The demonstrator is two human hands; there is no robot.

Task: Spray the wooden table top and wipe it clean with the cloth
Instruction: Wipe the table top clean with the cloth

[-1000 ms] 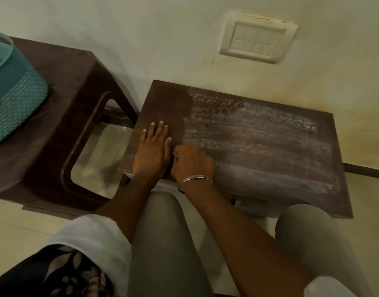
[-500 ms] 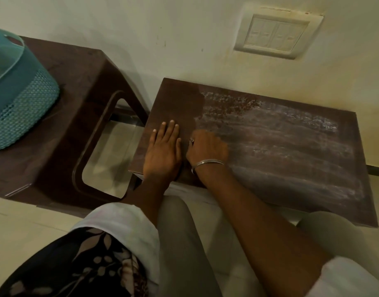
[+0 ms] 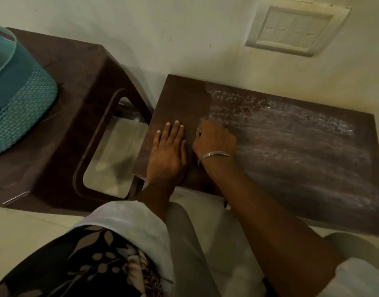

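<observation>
Now | left hand (image 3: 167,153) stays flat on table top (image 3: 291,163) | right hand (image 3: 215,142) curled, slid farther in; grasp hidden

Cream-painted wall (image 3: 141,28), stained and scuffed, carrying an off-white four-rocker switch plate (image 3: 295,31) at upper right. At left, a dark brown moulded plastic stool (image 3: 77,86) with an arched side opening stands against the wall; a teal perforated plastic basket (image 3: 17,108) rests on its top. Pale glossy floor tiles (image 3: 30,228) lie below. Lighting is dim and warm.
</observation>
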